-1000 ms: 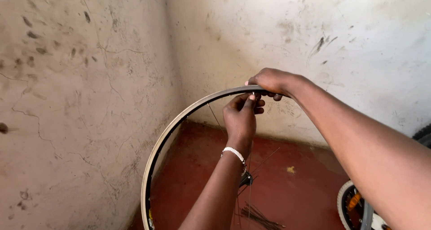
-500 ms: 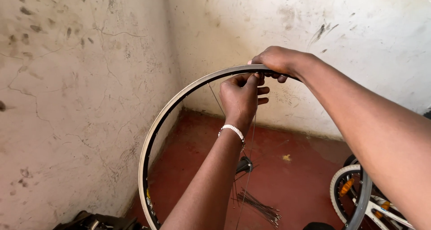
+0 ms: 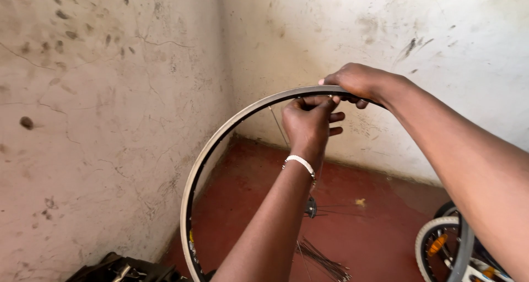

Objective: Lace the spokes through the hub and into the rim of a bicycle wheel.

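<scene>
The bicycle rim (image 3: 220,144) stands upright in the corner, its top at chest height. The right hand (image 3: 358,82) wraps over the crown of the hoop, fingers closed on it; the left hand (image 3: 309,122) reaches up just beneath, fingertips pinched at a spoke (image 3: 277,125) end where it meets the rim. A light, stiff ring by the look of it — best held at the rim edge, since the thin spokes would likely bend. Loose spokes (image 3: 325,258) lie on the red floor (image 3: 380,227).

Bare forearms, no sleeves; silver bracelet (image 3: 300,163) on left wrist
</scene>
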